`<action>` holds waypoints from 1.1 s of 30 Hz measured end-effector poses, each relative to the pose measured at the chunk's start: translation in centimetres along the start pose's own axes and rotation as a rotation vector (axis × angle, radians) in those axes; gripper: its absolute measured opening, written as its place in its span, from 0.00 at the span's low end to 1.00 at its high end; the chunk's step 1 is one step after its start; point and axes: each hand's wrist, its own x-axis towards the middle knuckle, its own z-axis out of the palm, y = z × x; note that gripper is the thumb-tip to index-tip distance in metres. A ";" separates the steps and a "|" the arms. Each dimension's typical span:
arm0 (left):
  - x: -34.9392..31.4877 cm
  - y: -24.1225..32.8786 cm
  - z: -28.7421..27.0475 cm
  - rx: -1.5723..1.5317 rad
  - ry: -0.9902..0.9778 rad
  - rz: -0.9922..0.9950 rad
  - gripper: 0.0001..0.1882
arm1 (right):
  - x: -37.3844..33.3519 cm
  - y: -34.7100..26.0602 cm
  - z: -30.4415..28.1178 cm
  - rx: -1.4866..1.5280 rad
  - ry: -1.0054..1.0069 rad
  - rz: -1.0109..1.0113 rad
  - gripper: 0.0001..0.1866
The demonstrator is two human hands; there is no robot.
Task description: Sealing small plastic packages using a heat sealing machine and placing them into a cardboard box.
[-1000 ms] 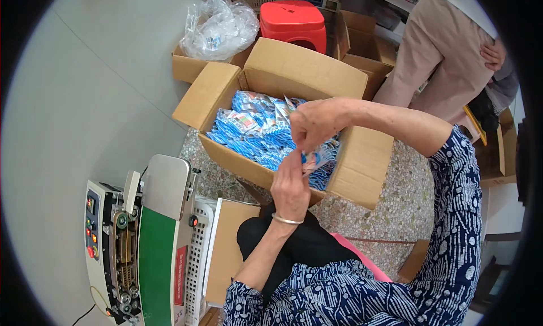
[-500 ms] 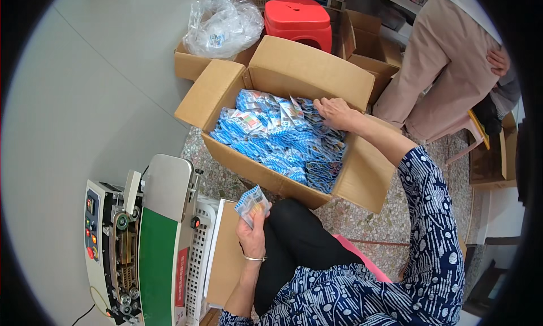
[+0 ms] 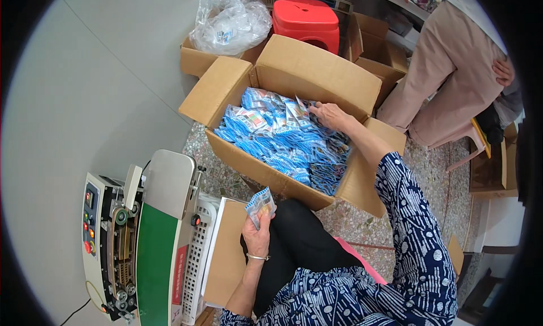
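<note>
My left hand, with a bangle at its wrist, pinches a small clear packet with a blue-and-white patterned edge above my left thigh. An open cardboard box stands in front of my knees, filled with packets of the same kind in close-set rows. My right hand reaches into its far right part. Its fingers bend down, drawn together at the packets there; the fingertips are partly hidden. Just left of them one packet leans up above the others.
A green-topped machine with a control panel stands at left, next to a white basket and cardboard. Behind the box are a plastic bag, a red stool and another carton. A person stands at far right.
My right hand has moved a little left over the packets, and its forearm has swung inward. The left hand still holds its packet, slightly turned. The whole view has shifted a little.
</note>
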 end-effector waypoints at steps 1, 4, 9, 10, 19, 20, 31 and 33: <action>0.0 0.0 0.0 -0.002 0.000 0.000 0.10 | 0.0 0.0 0.2 0.024 0.018 0.002 0.13; 0.0 0.0 -0.3 -0.005 0.002 0.003 0.10 | -0.2 0.9 -0.5 0.079 0.090 -0.023 0.10; 0.1 -0.1 -0.3 -0.046 0.012 -0.001 0.11 | -1.8 1.8 -3.5 0.246 0.261 -0.095 0.12; 0.1 -0.2 -0.3 -0.051 0.013 0.007 0.11 | -1.8 1.6 -4.1 0.338 0.305 -0.139 0.11; 0.2 -0.7 -0.5 -0.053 0.016 0.001 0.10 | -4.0 1.8 -8.9 0.291 0.299 -0.060 0.07; 0.2 -0.6 -0.5 -0.054 0.017 0.003 0.10 | -4.2 1.3 -9.6 0.290 0.300 -0.063 0.07; 1.6 2.2 3.0 -0.326 0.023 0.046 0.13 | -10.4 -12.5 -19.3 0.517 0.097 -0.164 0.09; 1.1 3.0 3.5 -0.329 -0.051 0.027 0.13 | -11.9 -16.3 -18.8 0.483 0.212 -0.264 0.05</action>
